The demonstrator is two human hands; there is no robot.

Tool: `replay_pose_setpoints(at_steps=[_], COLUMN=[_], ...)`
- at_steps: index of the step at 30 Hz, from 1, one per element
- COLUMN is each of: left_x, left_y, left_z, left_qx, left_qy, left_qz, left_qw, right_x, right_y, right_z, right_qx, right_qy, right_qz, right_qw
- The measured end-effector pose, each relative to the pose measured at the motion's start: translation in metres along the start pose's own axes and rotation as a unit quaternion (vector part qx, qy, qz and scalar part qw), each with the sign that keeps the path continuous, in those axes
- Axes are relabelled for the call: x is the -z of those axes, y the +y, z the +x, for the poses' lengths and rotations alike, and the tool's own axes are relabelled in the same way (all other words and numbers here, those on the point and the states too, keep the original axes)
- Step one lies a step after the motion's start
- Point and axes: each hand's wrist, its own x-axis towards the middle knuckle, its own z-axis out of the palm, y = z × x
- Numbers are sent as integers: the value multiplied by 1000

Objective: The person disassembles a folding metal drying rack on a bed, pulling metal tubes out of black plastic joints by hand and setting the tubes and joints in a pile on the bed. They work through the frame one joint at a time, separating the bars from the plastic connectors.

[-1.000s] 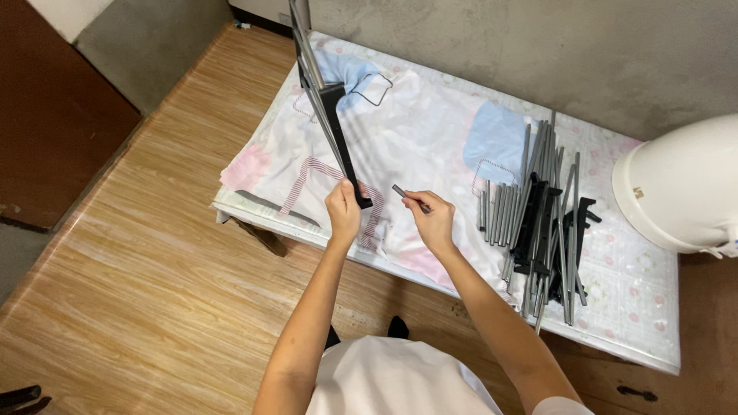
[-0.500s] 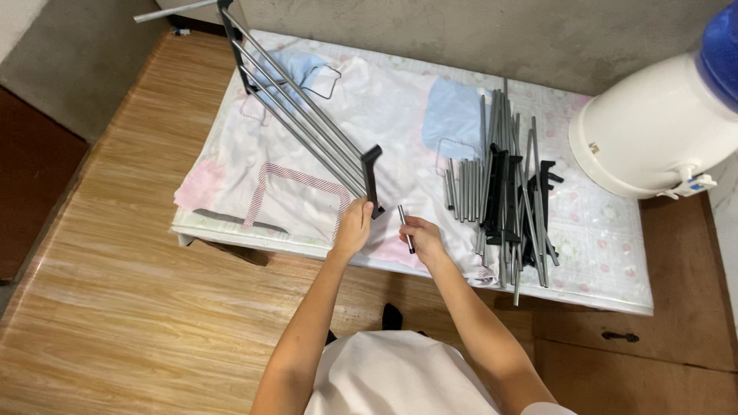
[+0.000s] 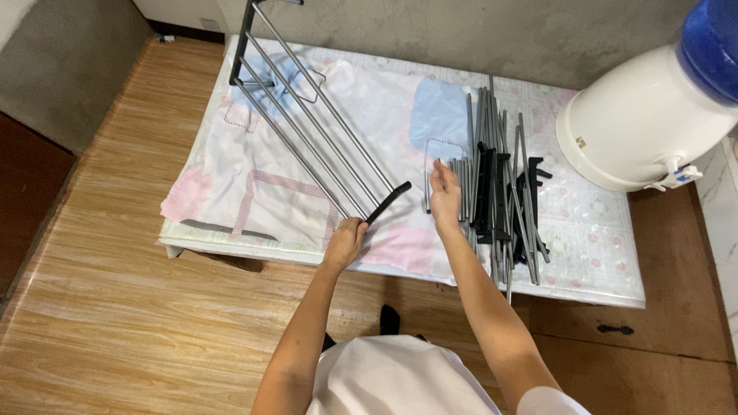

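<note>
A grey metal rack panel of parallel rods with black plastic end bars slants across the left of the pastel patterned cloth-covered low table, and the left hand is clenched around its near black end bar at the table's front edge. Just right, the right hand rests with fingers loosely spread on the pile of loose grey metal rods and black plastic brackets, grasping nothing that can be made out. At the far right stands a white plastic water dispenser with a blue top.

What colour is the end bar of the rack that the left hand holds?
The end bar is black, gripped by the left hand; the head view shows it.
</note>
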Motion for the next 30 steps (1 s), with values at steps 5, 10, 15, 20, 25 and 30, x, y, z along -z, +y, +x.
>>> replay_pose_setpoints(at_steps=[5, 10, 15, 20, 25, 30], left_x=[3, 9, 45, 64, 65, 67], left_y=[-5, 7, 17, 24, 23, 18], left_z=[-1, 5, 52, 95, 106, 106], left_qx=[-26, 23, 194, 217, 215, 220], left_qy=[-6, 233, 311, 246, 282, 316], left_qz=[-20, -18, -229, -501, -606, -617], left_qw=[999, 972, 902, 801, 712, 686], right_x=[-26, -60, -80, -99, -119, -128], right_y=[-38, -68, -88, -94, -84, -67], right_z=[-30, -60, -80, -91, -90, -93], right_qx=[-65, 44, 99, 115, -11, -97], right_qy=[-191, -188, -176, -189, -179, -178], right_qz=[77, 15, -22, -6, 24, 54], right_qw=[976, 981, 979, 975, 984, 978])
